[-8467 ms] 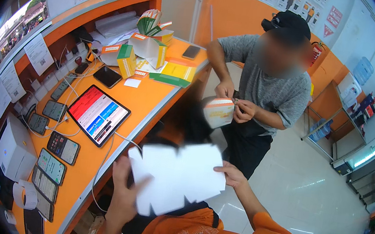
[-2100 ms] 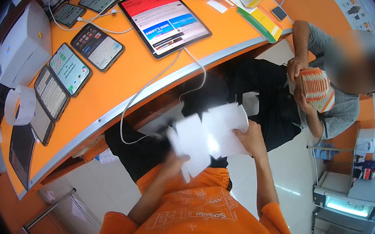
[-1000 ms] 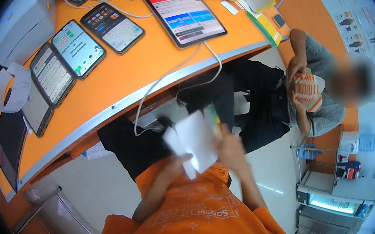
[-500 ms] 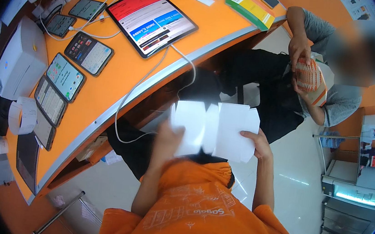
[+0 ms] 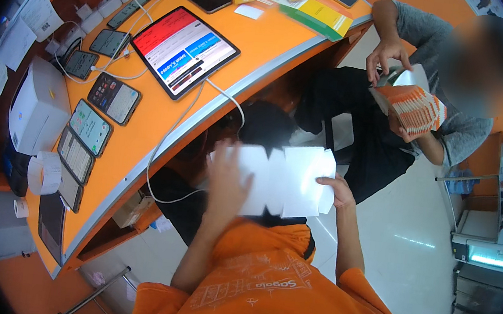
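Observation:
A white unfolded cardboard box blank (image 5: 292, 176) with notches and side flaps is spread out above my lap. My right hand (image 5: 341, 191) pinches its right edge, the thumb on top of the card. Over the left end lies my left hand (image 5: 228, 176), somewhat blurred, its fingers stretched out across the card. Whatever is under the left palm is hidden.
An orange counter (image 5: 132, 150) curves along the left, holding a tablet (image 5: 184, 55), several phones (image 5: 90, 128), a white printer (image 5: 42, 110) and a paper roll (image 5: 44, 173). A white cable (image 5: 159, 159) hangs off its edge. Across from me, a seated person handles a stack of orange-and-white folded cartons (image 5: 413, 109).
My left hand has slid up and flattened over the card's left end. The blank now lies flatter, its middle fold opened out. The other person's stack has tilted.

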The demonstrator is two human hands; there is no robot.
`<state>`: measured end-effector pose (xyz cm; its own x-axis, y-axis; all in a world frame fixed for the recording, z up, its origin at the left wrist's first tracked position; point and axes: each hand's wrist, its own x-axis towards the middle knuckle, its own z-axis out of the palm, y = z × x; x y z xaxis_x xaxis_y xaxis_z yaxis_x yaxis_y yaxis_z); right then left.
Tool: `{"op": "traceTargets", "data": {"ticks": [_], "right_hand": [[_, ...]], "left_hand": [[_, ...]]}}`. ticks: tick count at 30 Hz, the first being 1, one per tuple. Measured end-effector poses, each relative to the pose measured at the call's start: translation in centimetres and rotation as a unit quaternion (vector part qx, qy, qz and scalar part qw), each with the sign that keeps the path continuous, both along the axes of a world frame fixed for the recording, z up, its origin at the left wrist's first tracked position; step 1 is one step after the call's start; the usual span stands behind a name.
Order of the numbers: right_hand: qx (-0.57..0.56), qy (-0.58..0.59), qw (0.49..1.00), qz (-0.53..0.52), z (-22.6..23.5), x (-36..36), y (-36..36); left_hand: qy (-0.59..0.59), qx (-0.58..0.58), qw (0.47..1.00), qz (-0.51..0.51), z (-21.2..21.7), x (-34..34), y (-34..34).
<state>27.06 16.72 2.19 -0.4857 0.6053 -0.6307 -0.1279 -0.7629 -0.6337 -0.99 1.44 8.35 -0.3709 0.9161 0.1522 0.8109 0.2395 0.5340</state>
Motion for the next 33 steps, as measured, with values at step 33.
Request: {"op": "traceTargets", "data": {"ticks": [33], "right_hand": [[0.294, -0.233, 0.827, 0.419, 9.0, -7.9, 3.7]], "left_hand": [[-0.461, -0.25, 0.838, -0.154, -3.3, -4.0, 3.5]]}}
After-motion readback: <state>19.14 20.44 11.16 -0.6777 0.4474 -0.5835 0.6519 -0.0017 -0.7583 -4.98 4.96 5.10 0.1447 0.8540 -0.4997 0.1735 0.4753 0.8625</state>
